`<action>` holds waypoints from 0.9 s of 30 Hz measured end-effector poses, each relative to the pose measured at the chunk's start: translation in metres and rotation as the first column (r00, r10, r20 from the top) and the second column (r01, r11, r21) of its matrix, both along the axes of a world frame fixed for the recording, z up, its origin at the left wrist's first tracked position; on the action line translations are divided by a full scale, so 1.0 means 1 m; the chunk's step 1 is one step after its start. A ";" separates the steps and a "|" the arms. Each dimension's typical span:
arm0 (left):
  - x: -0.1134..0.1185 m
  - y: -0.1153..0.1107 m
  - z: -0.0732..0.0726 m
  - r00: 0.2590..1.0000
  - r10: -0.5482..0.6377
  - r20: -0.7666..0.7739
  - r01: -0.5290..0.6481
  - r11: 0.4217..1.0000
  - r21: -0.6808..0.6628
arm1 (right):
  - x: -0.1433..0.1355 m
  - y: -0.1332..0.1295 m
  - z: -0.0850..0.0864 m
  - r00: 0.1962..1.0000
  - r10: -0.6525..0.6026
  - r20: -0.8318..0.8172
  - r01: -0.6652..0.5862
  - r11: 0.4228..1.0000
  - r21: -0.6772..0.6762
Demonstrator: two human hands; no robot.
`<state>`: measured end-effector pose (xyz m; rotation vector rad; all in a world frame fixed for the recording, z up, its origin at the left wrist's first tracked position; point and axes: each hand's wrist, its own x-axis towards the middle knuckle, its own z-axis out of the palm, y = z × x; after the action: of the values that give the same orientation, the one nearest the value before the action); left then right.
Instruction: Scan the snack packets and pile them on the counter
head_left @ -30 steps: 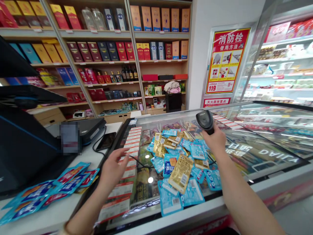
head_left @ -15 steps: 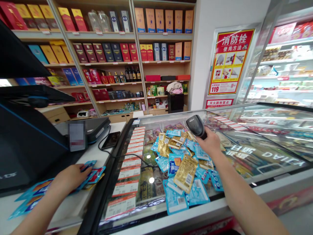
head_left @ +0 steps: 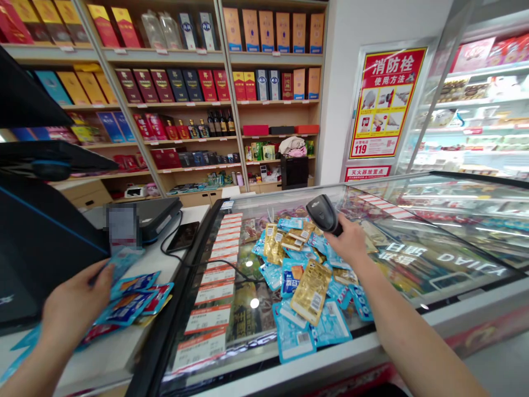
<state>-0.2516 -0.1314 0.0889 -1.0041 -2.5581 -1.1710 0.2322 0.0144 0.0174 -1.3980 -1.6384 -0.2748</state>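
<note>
Being pinched by the fingers of the left hand (head_left: 76, 300), one blue packet (head_left: 124, 261) is held near at least four flat packets (head_left: 130, 307) on the bench (head_left: 95, 365); over a dozen foil pouches (head_left: 311, 286) are heaped on freezer glass (head_left: 248, 325), one barcode scanner (head_left: 321, 213) gripped above by the right hand's (head_left: 347, 242) fingers.

Both forearms bare. Left forearm (head_left: 37, 361) comes in left of the freezer (head_left: 463, 309); left hand (head_left: 74, 303) is off that same side, back of hand toward camera, fingers (head_left: 104, 280) bent in a pinch, thumb on the freezer side. Right forearm (head_left: 413, 322) reaches across the freezer's near edge, elbow out of view. Right hand (head_left: 347, 241) sits above the freezer's top, closed in a wrap grip, wrist roughly in line with forearm.
</note>
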 end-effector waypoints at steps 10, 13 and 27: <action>0.121 0.039 -0.008 0.297 -0.578 0.760 0.216 0.816 0.536 | -0.007 -0.005 0.000 0.971 0.234 0.051 -0.237 0.969 0.075; 0.147 0.053 -0.018 0.079 -0.559 0.825 0.250 0.812 0.527 | -0.011 -0.006 -0.002 0.935 0.341 0.092 -0.349 0.933 0.088; 0.168 0.082 -0.062 0.396 -0.727 0.561 0.419 0.687 0.594 | -0.025 -0.021 0.007 0.743 0.642 0.187 -0.635 0.765 -0.104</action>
<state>-0.0840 -0.0497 0.0271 -1.6616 -2.2747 -2.7087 0.2076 -0.0067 0.0242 -0.7592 -2.2059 0.0144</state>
